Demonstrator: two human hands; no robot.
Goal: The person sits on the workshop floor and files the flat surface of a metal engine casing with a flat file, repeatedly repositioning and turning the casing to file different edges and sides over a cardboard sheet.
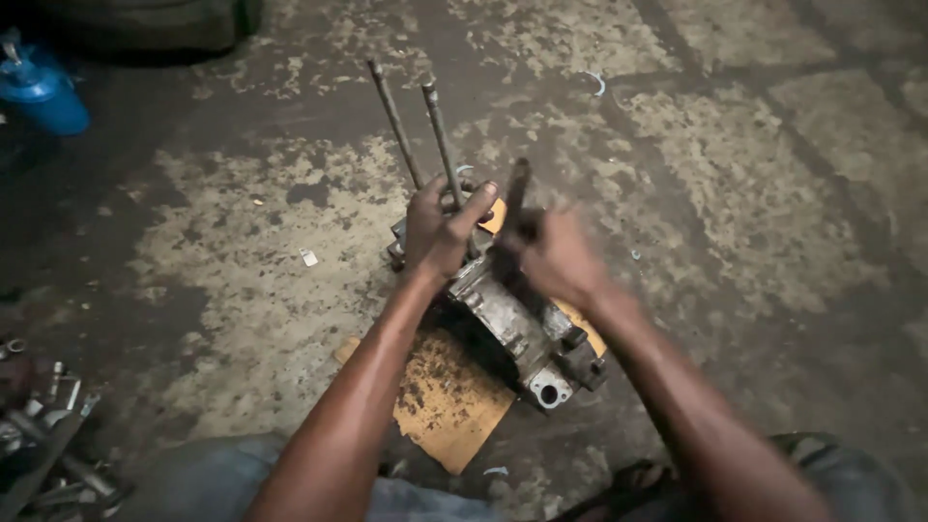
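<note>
A greasy metal engine casing (pixel 517 329) lies on a stained piece of cardboard (pixel 449 401) on the concrete floor. Two long threaded studs (pixel 418 126) stick up and away from its far end. My left hand (pixel 440 227) is closed around the base of those studs, thumb stretched toward the right. A third dark stud (pixel 517 188), blurred, is gripped by my right hand (pixel 556 256) just right of the left hand, above the casing's top.
A blue container (pixel 41 92) stands at the far left. Several loose bolts and metal parts (pixel 48 435) lie at the lower left. The floor is oily, patchy concrete with small scraps scattered about. My knees show at the bottom edge.
</note>
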